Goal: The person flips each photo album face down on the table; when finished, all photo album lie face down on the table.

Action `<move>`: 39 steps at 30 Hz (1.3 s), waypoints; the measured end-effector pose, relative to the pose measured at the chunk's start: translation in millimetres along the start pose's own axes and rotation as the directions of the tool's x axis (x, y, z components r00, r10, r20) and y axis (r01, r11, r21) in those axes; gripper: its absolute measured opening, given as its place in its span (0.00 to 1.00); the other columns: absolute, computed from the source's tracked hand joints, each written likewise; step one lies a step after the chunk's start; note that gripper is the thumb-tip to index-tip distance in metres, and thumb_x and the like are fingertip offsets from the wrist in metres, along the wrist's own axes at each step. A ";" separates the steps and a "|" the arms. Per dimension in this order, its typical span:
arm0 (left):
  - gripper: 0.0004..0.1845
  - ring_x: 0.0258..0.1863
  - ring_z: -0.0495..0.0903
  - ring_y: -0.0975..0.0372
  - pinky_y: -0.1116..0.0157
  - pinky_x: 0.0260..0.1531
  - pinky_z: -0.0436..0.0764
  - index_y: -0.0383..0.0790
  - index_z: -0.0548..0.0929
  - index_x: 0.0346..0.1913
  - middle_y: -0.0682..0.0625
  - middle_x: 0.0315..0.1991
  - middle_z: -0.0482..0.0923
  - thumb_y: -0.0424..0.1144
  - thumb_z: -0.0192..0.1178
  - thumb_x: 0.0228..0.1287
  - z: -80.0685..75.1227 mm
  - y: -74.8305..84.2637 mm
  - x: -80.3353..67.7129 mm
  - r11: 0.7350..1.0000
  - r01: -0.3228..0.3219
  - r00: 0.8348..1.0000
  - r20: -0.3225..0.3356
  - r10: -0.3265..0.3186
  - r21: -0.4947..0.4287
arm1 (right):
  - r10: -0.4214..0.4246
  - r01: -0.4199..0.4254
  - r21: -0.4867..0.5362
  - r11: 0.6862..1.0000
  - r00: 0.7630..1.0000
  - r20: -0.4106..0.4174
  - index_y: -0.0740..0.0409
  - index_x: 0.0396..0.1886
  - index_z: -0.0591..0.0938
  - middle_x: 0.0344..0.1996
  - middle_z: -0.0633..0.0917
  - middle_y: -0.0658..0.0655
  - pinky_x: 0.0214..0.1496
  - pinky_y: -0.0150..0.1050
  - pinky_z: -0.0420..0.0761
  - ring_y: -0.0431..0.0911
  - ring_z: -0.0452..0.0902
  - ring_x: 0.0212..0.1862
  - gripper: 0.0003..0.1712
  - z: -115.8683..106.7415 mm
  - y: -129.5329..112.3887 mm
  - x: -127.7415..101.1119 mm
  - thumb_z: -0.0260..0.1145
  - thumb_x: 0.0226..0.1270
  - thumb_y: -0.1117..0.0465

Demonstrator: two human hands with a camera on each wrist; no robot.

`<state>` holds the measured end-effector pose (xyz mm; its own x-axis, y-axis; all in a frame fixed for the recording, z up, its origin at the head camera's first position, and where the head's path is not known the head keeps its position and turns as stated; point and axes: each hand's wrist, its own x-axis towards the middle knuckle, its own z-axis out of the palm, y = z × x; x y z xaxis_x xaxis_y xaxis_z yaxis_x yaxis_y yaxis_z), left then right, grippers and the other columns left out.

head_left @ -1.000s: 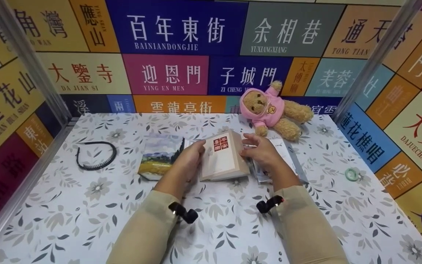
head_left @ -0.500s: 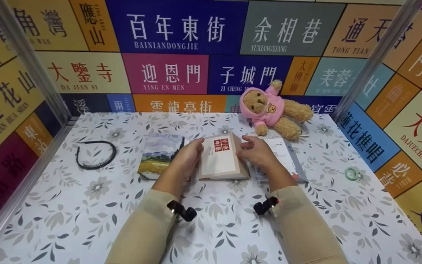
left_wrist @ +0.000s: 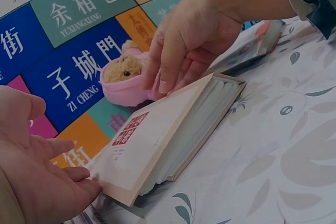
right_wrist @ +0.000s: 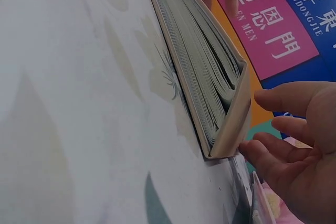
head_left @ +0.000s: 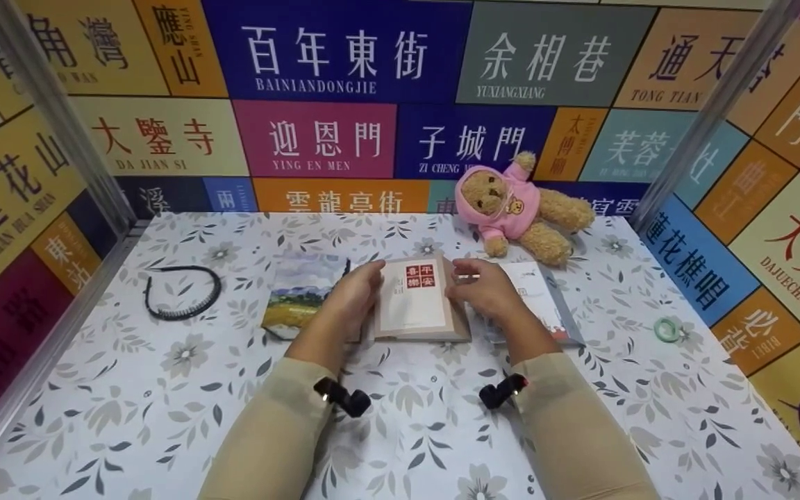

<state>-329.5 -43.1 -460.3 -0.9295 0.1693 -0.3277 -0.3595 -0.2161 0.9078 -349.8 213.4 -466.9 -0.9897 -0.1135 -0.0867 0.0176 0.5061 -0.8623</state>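
The left hand (head_left: 351, 295) and right hand (head_left: 487, 292) are bracketing the beige book (head_left: 419, 302) lying at table (head_left: 129, 417) centre, relaxed fingers touching its 9 and 3 o'clock edges, apparently squaring it. Lifting next would need firmer curled grips.

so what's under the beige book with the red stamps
The beige book lies closed on the floral tablecloth, between both hands. Its underside is covered, so anything beneath cannot be seen.

We have lowered the tan book (head_left: 417, 300) nearly flat onto the table (head_left: 164, 389), our left hand (head_left: 351, 295) and right hand (head_left: 487, 292) drawing slightly closer.
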 end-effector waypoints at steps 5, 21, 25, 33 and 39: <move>0.36 0.88 0.53 0.51 0.56 0.88 0.55 0.35 0.60 0.84 0.41 0.87 0.56 0.48 0.52 0.83 -5.6 9.6 -5.1 0.999 -0.031 0.998 -0.051 0.029 -0.033 | -0.007 0.009 0.066 0.998 0.999 -0.036 0.56 0.74 0.78 0.68 0.84 0.60 0.72 0.49 0.82 0.55 0.80 0.71 0.31 6.5 -8.0 -2.5 0.72 0.73 0.58; 0.31 0.84 0.63 0.55 0.56 0.86 0.61 0.46 0.63 0.84 0.45 0.84 0.64 0.49 0.50 0.85 -61.7 36.5 -24.2 0.991 -0.131 0.985 -0.111 0.129 -0.010 | -0.188 0.189 0.131 0.973 0.982 -0.022 0.49 0.67 0.85 0.59 0.90 0.53 0.64 0.42 0.86 0.49 0.86 0.60 0.24 71.0 -60.4 -9.9 0.74 0.73 0.54; 0.31 0.84 0.64 0.56 0.56 0.86 0.61 0.48 0.62 0.85 0.46 0.84 0.65 0.48 0.50 0.85 -77.6 42.8 -28.4 0.991 -0.137 0.981 -0.139 0.135 -0.004 | -0.213 0.209 0.137 0.968 0.977 0.014 0.49 0.68 0.84 0.60 0.89 0.53 0.67 0.46 0.86 0.50 0.86 0.62 0.26 90.7 -70.5 -4.9 0.74 0.73 0.52; 0.32 0.86 0.59 0.54 0.58 0.86 0.62 0.44 0.58 0.86 0.43 0.86 0.60 0.45 0.47 0.87 -109.7 49.9 -38.2 0.981 -0.188 0.971 -0.159 0.180 -0.037 | -0.184 0.164 0.211 0.963 0.980 0.075 0.44 0.69 0.83 0.62 0.88 0.49 0.68 0.45 0.85 0.48 0.84 0.65 0.27 126.6 -90.5 1.2 0.75 0.73 0.50; 0.32 0.87 0.57 0.54 0.60 0.86 0.60 0.42 0.56 0.87 0.43 0.86 0.58 0.43 0.46 0.87 -130.1 53.8 -46.8 0.976 -0.214 0.963 -0.171 0.206 -0.028 | -0.194 0.159 0.268 0.950 0.975 0.108 0.43 0.71 0.82 0.65 0.86 0.53 0.68 0.44 0.85 0.48 0.82 0.66 0.28 141.5 -100.2 2.1 0.74 0.73 0.50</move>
<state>-316.1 -187.8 -430.2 -0.9837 -0.0461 -0.1736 -0.1546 -0.2740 0.9492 -333.6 41.5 -451.2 -0.9532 -0.3010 0.0289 -0.1032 0.2341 -0.9667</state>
